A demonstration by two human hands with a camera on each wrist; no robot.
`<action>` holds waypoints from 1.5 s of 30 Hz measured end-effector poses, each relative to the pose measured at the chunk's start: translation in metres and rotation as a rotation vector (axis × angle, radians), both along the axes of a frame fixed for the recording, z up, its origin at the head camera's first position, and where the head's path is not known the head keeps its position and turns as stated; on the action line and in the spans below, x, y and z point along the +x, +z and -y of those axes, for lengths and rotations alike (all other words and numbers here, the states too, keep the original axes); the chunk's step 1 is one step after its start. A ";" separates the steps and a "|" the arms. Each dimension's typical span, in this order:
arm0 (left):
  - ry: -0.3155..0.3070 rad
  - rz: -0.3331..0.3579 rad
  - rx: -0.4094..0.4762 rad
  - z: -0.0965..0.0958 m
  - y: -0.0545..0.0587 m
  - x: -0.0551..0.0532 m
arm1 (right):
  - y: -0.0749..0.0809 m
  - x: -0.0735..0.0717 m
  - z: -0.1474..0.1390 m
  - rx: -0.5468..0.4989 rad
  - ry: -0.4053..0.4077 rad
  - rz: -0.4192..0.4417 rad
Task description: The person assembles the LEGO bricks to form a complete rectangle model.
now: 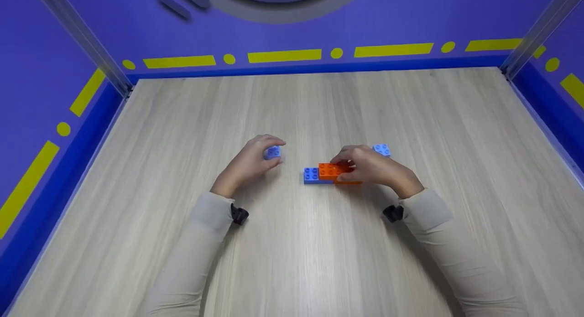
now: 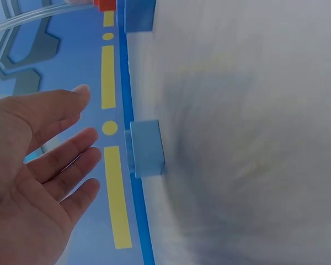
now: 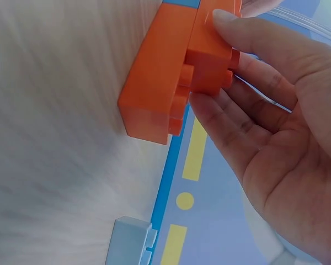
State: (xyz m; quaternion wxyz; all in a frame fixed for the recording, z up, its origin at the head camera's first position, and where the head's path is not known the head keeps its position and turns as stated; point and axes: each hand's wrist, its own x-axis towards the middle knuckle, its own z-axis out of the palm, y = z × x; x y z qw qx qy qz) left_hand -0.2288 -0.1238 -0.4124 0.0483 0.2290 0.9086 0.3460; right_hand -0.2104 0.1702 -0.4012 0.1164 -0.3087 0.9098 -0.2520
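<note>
A small blue toy building brick (image 1: 273,152) stands on the table with my left hand (image 1: 250,159) beside it. In the left wrist view the fingers are spread above this brick (image 2: 147,149), apart from it. My right hand (image 1: 372,166) pinches an upper orange brick (image 1: 326,171) between thumb and fingers. That brick sits across a blue brick (image 1: 311,174) and a lower orange brick (image 3: 154,74), which lie end to end on the table. Part of the upper brick is hidden under the right hand.
Just beyond the right hand stands another small light blue brick (image 1: 381,149). The pale wooden table (image 1: 292,107) is bordered by blue-purple walls (image 1: 392,20) with yellow markings at the back and sides.
</note>
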 end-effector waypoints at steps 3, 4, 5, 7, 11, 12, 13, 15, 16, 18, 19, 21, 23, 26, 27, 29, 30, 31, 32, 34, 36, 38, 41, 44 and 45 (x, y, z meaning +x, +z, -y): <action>0.025 0.026 -0.036 0.004 -0.001 -0.002 | 0.001 0.000 0.000 0.006 -0.003 0.002; 0.033 0.031 -0.050 0.005 -0.002 -0.003 | 0.001 -0.001 0.000 0.008 -0.004 0.002; 0.041 0.037 -0.065 0.006 -0.002 -0.004 | 0.001 -0.001 0.000 0.010 -0.006 0.007; 0.059 0.046 -0.094 0.007 -0.002 -0.005 | 0.002 -0.001 0.000 0.013 -0.012 0.016; 0.080 0.055 -0.129 0.010 -0.003 -0.008 | 0.002 -0.001 0.001 0.016 -0.016 0.027; 0.082 0.057 -0.135 0.010 -0.003 -0.008 | 0.002 -0.001 0.001 0.016 -0.018 0.028; 0.083 0.061 -0.141 0.010 -0.004 -0.009 | 0.001 -0.001 0.001 0.017 -0.020 0.030; 0.087 0.068 -0.154 0.010 -0.004 -0.010 | 0.001 -0.001 0.001 0.013 -0.016 0.028; 0.086 0.070 -0.161 0.010 -0.005 -0.011 | 0.001 -0.001 0.001 0.012 -0.017 0.029; 0.088 0.073 -0.176 0.010 -0.006 -0.011 | 0.001 -0.001 0.001 0.010 -0.019 0.032; 0.087 0.075 -0.183 0.010 -0.006 -0.012 | 0.001 -0.001 0.000 0.007 -0.015 0.030; 0.084 0.074 -0.197 0.010 -0.007 -0.013 | 0.001 -0.001 0.000 0.004 -0.015 0.032; 0.083 0.076 -0.208 0.009 -0.008 -0.014 | 0.000 -0.002 0.000 0.006 -0.013 0.032; 0.083 0.079 -0.224 0.009 -0.008 -0.015 | 0.000 -0.001 0.000 0.006 -0.015 0.035; 0.082 0.079 -0.228 0.008 -0.008 -0.015 | 0.000 -0.001 0.000 0.007 -0.016 0.037; 0.081 0.078 -0.234 0.008 -0.009 -0.016 | 0.000 -0.001 -0.001 0.008 -0.020 0.038; 0.082 0.078 -0.236 0.007 -0.009 -0.016 | 0.000 -0.001 -0.001 0.007 -0.021 0.036; 0.083 0.076 -0.239 0.007 -0.010 -0.017 | 0.000 -0.001 -0.001 0.006 -0.020 0.035; 0.084 0.076 -0.240 0.006 -0.010 -0.017 | -0.001 -0.001 -0.001 0.004 -0.016 0.030; 0.086 0.075 -0.239 0.006 -0.010 -0.018 | -0.001 -0.001 -0.002 -0.002 -0.007 0.019; 0.089 0.073 -0.239 0.005 -0.010 -0.018 | -0.001 -0.001 -0.002 -0.008 0.006 0.006; 0.091 0.072 -0.239 0.005 -0.010 -0.018 | -0.001 -0.001 -0.002 -0.013 0.014 -0.004; 0.091 0.068 -0.242 0.004 -0.009 -0.018 | -0.002 -0.001 -0.002 -0.009 0.012 -0.004; 0.092 0.060 -0.238 0.004 -0.009 -0.017 | -0.002 -0.001 -0.002 -0.006 0.006 -0.001; 0.093 0.057 -0.236 0.004 -0.009 -0.017 | -0.002 -0.001 -0.002 -0.006 0.001 0.003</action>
